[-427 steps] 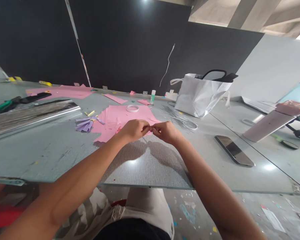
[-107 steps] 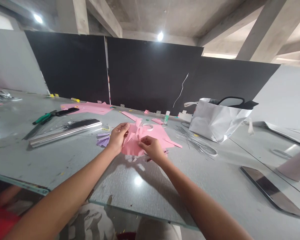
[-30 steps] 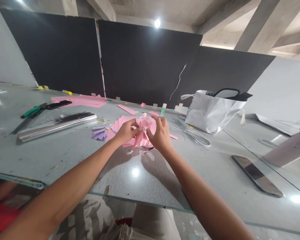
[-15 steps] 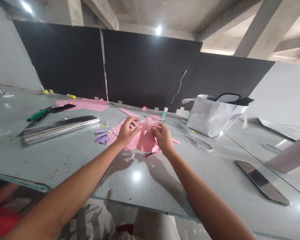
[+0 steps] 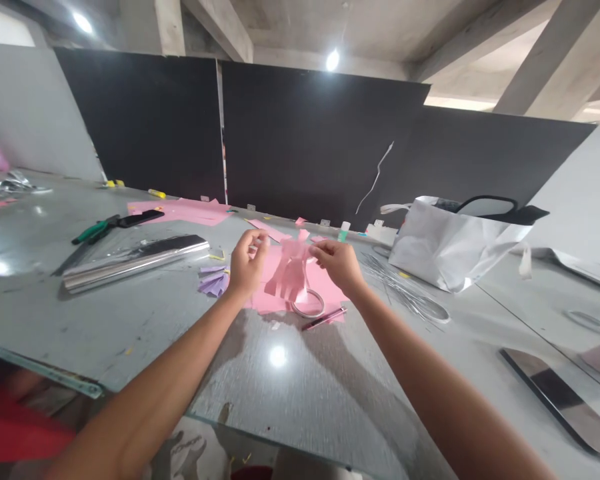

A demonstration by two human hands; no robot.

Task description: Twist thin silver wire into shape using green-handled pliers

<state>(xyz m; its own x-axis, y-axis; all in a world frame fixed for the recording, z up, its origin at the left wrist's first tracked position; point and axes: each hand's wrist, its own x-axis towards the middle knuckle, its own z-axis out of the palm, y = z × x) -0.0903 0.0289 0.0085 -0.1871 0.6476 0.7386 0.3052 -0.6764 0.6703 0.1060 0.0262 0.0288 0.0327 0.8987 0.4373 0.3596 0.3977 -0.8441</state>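
Observation:
My right hand (image 5: 337, 263) pinches the upper right edge of a crinkled pink paper piece (image 5: 289, 273) with slits along it, holding it upright over the table. To its left, my left hand (image 5: 248, 263) is loosely curled, a little apart from the piece, and nothing shows between its thumb and fingers. Flat pink paper (image 5: 333, 287) lies below. A pale ring (image 5: 309, 305), perhaps a tape roll, sits under the piece's lower edge. Close by lies a slim pink pen-like item (image 5: 325, 319). A pleated purple paper piece (image 5: 213, 281) rests beside my left wrist.
Left are a foil-like roll (image 5: 137, 262) and green-handled pliers (image 5: 91, 231). More pink paper (image 5: 195, 211) lies behind. To the right are thin wires (image 5: 405, 287), a white bag (image 5: 455, 243) and a phone (image 5: 560, 393). A glue stick (image 5: 343, 231) stands near the dark wall.
My left hand has drawn away from the pink piece to the left. My right hand now holds the piece up, and the ring beneath it has come into view. The camera has turned slightly left.

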